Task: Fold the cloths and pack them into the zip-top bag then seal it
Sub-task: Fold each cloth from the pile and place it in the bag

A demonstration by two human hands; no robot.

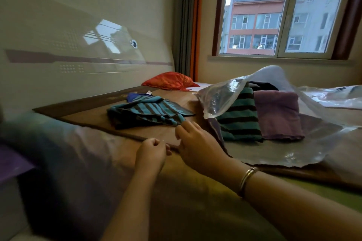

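A loose teal-and-black striped cloth (145, 112) lies rumpled on the brown mat (84, 116). To its right a large clear zip-top bag (214, 100) lies with its mouth lifted open. Inside it are a folded striped cloth (239, 117), a folded purple cloth (278, 115) and a dark cloth (263, 85) behind them. My right hand (195, 143) reaches to the loose cloth's near corner, fingertips loosely bent and just touching it. Just left of it, my left hand (151, 151) rests curled at the mat's edge and holds nothing I can see.
A blue cloth (135, 96) peeks out behind the loose striped one. An orange-red cushion (170, 80) lies at the far end by the curtain. More clear plastic (333, 96) spreads at the right. A glossy headboard (78, 55) runs along the left, a window (274, 15) beyond.
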